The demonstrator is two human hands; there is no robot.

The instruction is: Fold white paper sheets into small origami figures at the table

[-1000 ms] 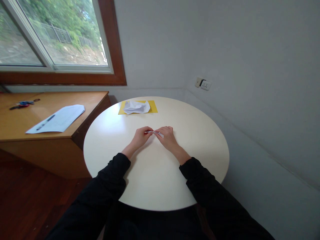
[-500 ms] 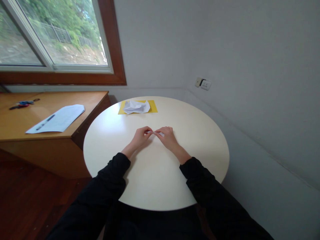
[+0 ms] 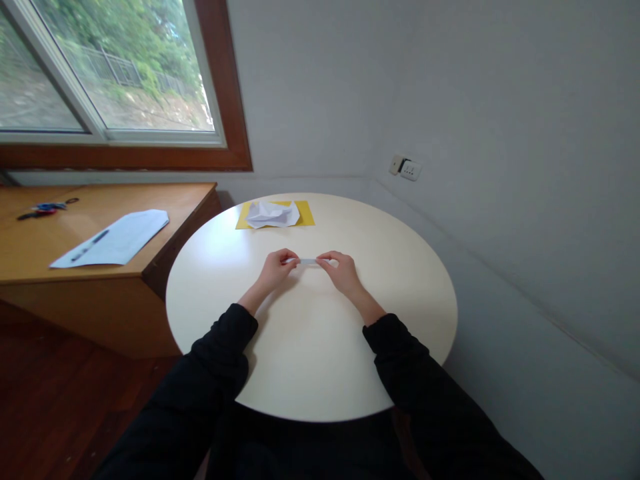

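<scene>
Between my two hands, above the middle of the round white table, is a narrow strip of folded white paper. My left hand pinches its left end between thumb and fingers. The right end is pinched the same way by my right hand. A short length of the strip shows in the gap; my fingers cover the ends. Whether the paper touches the table I cannot tell.
Crumpled white paper lies on a yellow sheet at the table's far side. To the left, a wooden desk bears a white sheet with a black pen, and scissors. Walls stand behind and to the right.
My hands have moved apart from fingertips meeting, the left one leftward and the right one slightly rightward. More of the white paper strip shows between them.
</scene>
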